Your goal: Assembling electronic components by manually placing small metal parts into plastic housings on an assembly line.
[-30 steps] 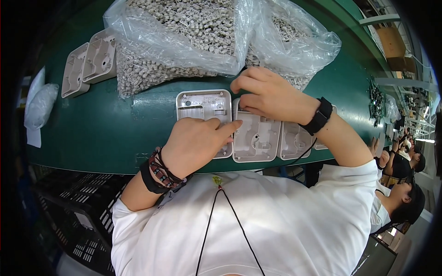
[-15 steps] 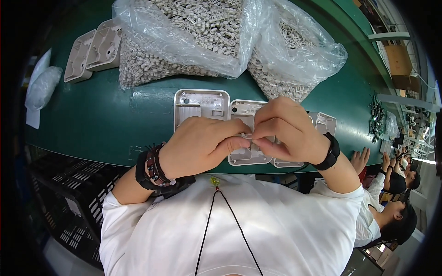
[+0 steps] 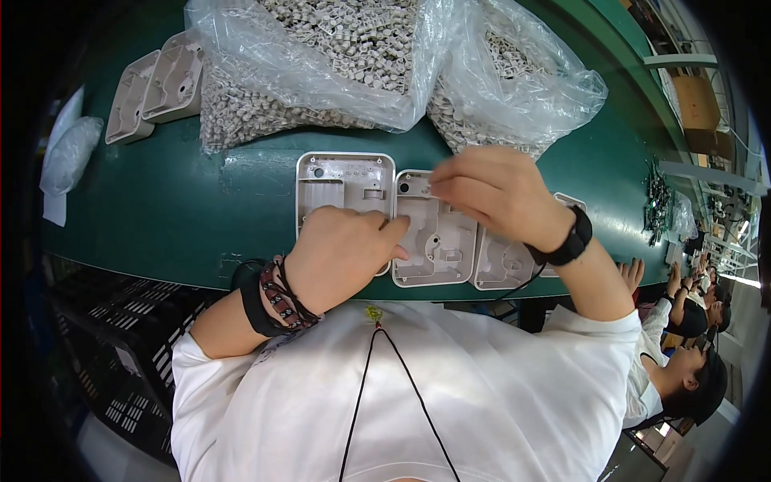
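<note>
Side by side along the near table edge lies a row of off-white plastic housings with moulded posts and holes. My left hand (image 3: 345, 253) is over the lower part of the leftmost housing (image 3: 353, 163). Its thumb and index finger are apart at the edge of the second housing (image 3: 416, 249), with nothing visible between them. Above the upper part of the second housing, my right hand (image 3: 506, 193) has its fingers drawn together. Its fingertips are blurred, and what they hold, if anything, cannot be made out. The third housing (image 3: 502, 269) lies partly under that hand.
Two clear plastic bags (image 3: 321, 84) (image 3: 554, 104) full of small off-white parts stand behind the housings. More housings (image 3: 173, 88) sit at the far left. A black crate (image 3: 120, 353) is below the table's left side. Co-workers (image 3: 683, 377) sit to the right.
My hands were together, pinching a small white piece between them. They have moved apart: the right has risen over the second housing, and the left's thumb and index finger have separated.
</note>
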A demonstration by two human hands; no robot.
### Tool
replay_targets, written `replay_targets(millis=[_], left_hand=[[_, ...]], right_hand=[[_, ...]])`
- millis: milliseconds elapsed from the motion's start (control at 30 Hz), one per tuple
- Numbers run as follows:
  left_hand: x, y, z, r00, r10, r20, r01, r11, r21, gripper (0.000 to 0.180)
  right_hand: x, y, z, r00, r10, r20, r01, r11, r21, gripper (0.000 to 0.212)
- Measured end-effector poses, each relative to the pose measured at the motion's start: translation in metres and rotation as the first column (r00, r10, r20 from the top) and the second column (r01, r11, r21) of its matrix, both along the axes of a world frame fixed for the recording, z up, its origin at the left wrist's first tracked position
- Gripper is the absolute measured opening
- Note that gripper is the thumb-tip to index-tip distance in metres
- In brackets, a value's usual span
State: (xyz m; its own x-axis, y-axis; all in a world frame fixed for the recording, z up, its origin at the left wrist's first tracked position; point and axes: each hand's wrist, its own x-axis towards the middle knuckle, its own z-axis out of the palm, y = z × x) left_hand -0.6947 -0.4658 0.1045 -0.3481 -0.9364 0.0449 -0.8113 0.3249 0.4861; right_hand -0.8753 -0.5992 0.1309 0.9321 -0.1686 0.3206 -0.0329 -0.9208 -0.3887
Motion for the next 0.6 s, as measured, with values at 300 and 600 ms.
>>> replay_targets(millis=[300,600], left_hand=[[0.014,0.003,-0.007,0.99,-0.14,-0.015,0.14,0.99,-0.016,0.021],[0.02,0.006,-0.01,0.992,-0.128,-0.019,0.128,0.992,-0.02,0.018]], right_hand=[[0.033,-0.01,-0.018,0.922,0.2,-0.332,-0.265,0.95,-0.162,0.012],[0.016,0.001,-0.01,0.917,0.149,-0.369,-0.16,0.987,0.001,0.015]])
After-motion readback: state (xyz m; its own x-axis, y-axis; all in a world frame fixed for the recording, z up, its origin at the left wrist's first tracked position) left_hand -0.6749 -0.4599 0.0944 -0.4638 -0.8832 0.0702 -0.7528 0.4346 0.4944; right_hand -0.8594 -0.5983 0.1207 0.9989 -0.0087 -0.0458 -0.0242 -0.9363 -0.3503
